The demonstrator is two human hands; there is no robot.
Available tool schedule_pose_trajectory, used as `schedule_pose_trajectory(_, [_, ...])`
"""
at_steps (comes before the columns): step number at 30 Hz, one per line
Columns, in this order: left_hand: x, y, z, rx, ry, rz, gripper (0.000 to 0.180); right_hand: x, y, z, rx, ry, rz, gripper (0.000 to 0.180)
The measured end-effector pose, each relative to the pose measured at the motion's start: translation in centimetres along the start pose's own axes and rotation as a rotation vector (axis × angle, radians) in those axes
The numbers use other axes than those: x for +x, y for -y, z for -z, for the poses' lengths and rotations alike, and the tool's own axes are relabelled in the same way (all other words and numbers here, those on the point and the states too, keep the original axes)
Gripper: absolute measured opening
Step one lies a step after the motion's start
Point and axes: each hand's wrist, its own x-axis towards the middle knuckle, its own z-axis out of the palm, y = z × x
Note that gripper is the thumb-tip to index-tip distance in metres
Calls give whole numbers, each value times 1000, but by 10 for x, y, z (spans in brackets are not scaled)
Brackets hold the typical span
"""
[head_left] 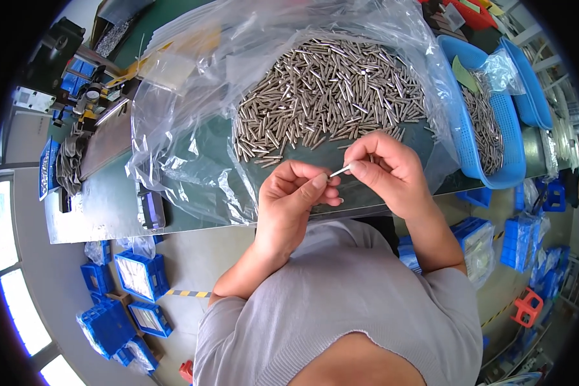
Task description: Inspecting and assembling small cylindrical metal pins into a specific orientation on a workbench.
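Between my two hands, just above the table's front edge, is a thin metal pin (340, 171). My left hand (294, 193) pinches its left end between thumb and forefinger. The pin's right end is in the fingertips of my right hand (387, 168). Beyond my hands a wide heap of similar metal pins (331, 90) lies on a clear plastic sheet (193, 138). The fingers partly cover both ends of the pin.
A blue basket (513, 145) with more metal pieces stands at the right of the green table (202, 215). A dark device (150, 209) lies by the front edge. Machinery (83, 96) is at the left. Blue crates (141, 273) and a red stool (527, 307) are on the floor.
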Motion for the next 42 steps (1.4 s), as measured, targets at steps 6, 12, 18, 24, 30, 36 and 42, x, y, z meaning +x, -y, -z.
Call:
schedule_pose_trajectory(6, [0, 1, 0, -19, 4, 8, 6, -1, 6, 0, -151, 49, 45, 6])
schedule_pose_trajectory(12, [2, 3, 1, 6, 24, -1, 6, 2, -4, -7, -141, 76, 154, 6])
schedule_pose_trajectory(18, [0, 3, -2, 79, 5, -18, 6, -2, -6, -9, -111, 52, 57, 7])
schedule_pose_trajectory(24, [1, 2, -4, 67, -41, -61, 4, -4, -9, 27, 472, -194, -221, 12])
schedule_pose_trajectory(30, [1, 1, 1, 48, -39, -58, 4, 8, 3, 38, 29, -164, -310, 13])
schedule_pose_trajectory(36, [0, -1, 3, 55, -56, -70, 5, 11, -9, 21, -980, -33, 195, 11])
schedule_pose_trajectory(42, [1, -1, 1, 66, -55, -67, 6, 9, -12, 17, -974, -63, 212, 13])
